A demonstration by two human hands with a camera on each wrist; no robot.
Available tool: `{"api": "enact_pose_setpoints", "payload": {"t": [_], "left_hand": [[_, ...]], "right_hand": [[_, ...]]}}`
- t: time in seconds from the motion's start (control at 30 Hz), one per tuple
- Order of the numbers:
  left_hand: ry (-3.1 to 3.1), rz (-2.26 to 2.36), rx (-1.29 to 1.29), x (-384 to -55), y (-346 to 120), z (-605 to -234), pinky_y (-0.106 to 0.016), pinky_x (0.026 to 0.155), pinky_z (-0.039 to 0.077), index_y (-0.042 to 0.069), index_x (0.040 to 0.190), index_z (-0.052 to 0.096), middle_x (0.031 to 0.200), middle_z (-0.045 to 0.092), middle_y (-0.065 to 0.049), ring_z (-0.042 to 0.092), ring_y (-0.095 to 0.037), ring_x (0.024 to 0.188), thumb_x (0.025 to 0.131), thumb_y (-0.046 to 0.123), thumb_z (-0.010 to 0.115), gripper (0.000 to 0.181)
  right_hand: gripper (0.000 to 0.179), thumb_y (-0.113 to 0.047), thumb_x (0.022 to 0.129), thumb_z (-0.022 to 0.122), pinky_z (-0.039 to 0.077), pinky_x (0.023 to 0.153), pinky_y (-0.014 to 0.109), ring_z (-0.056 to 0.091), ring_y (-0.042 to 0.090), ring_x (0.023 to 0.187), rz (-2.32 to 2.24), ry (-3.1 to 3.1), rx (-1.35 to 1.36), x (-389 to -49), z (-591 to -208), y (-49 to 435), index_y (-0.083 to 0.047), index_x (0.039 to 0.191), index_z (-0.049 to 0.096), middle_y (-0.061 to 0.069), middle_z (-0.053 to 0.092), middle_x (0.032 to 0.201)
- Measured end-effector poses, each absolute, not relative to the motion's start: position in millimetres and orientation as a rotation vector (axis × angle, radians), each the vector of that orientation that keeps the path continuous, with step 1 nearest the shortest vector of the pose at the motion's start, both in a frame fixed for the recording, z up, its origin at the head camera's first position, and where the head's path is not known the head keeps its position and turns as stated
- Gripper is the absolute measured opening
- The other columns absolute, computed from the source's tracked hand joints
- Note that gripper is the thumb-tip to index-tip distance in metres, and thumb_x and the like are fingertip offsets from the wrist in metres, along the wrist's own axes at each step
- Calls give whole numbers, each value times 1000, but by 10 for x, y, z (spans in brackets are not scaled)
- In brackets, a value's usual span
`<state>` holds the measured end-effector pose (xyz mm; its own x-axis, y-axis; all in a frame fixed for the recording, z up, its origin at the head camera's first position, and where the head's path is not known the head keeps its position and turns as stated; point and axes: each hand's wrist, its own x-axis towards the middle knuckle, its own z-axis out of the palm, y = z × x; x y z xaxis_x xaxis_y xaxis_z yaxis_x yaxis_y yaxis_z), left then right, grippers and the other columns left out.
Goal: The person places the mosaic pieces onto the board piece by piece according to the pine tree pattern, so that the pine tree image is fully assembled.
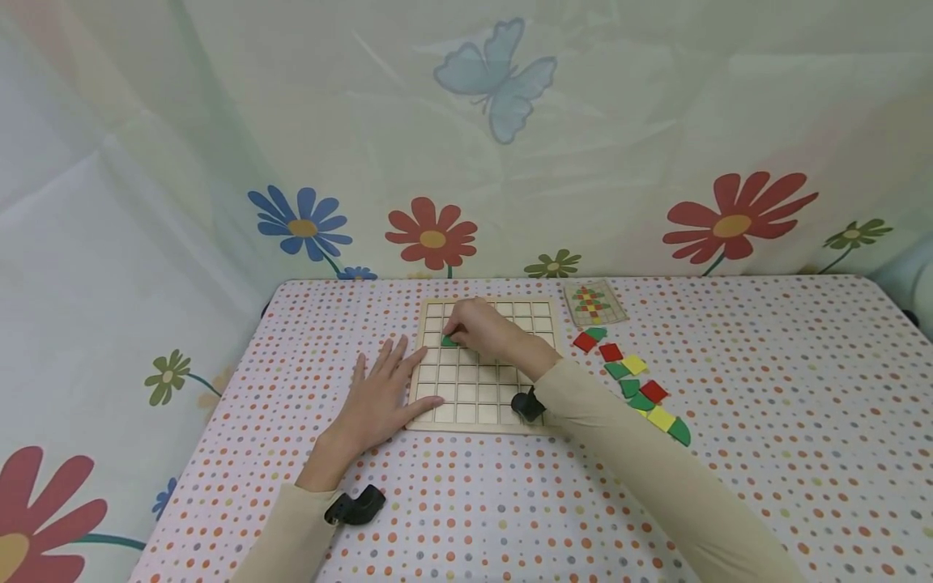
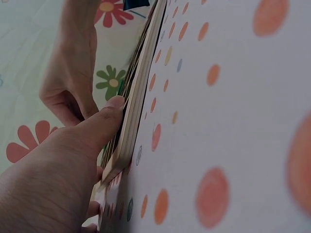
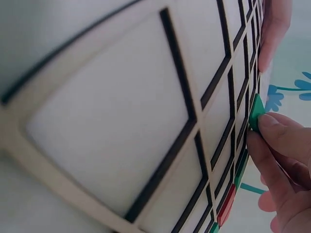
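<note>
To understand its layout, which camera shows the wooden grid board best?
The head view, because nearly the whole wooden grid board shows; the right hand covers part. The left wrist view shows mainly its edge; the right wrist view, some close-up squares.

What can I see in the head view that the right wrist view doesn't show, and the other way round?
Only the head view: the pattern card, the loose tiles right of the board, and the blue butterfly on the backdrop.

Only the right wrist view: a red tile in the board's grid.

Both: the board, the right hand pinching a green tile, and at least part of the left hand.
</note>
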<state>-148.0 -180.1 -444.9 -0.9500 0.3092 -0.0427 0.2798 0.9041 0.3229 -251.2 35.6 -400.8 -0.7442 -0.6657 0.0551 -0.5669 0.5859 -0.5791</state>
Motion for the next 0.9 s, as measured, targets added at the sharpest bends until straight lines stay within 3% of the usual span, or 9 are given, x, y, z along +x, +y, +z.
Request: {"api": "enact_pose_setpoints", "payload": {"t": [0.3,0.53,0.9], "left_hand": [[2970,494,463,-1470,-1810,-4444,-71,123,0,19,166,32,174,15,-14,6,-35,161,96,70,58,90],[2975,482,472,-1484,-1800,-4446,-70,123,0,20,166,32,174,15,-13,6,-35,161,96,70,58,90],[2966,510,473,-1482,-1812,-4461,-71,123,0,20,166,32,174,14,-13,6,-35,161,96,70,58,90]], "right_hand": [[15,6,97,70,60,86,28,71,25,100,-710,2684,-1109,-2494,-3948,294,4,107,81,14,74,103],[22,11,98,64,55,78,24,67,22,93,-564,2727,-1239,-2472,-3921,286,0,98,83,11,72,95],[23,-4,101,69,55,102,43,64,34,120,-773,2704,-1157,-2231,-3842,563,4,121,75,18,67,126]]}}
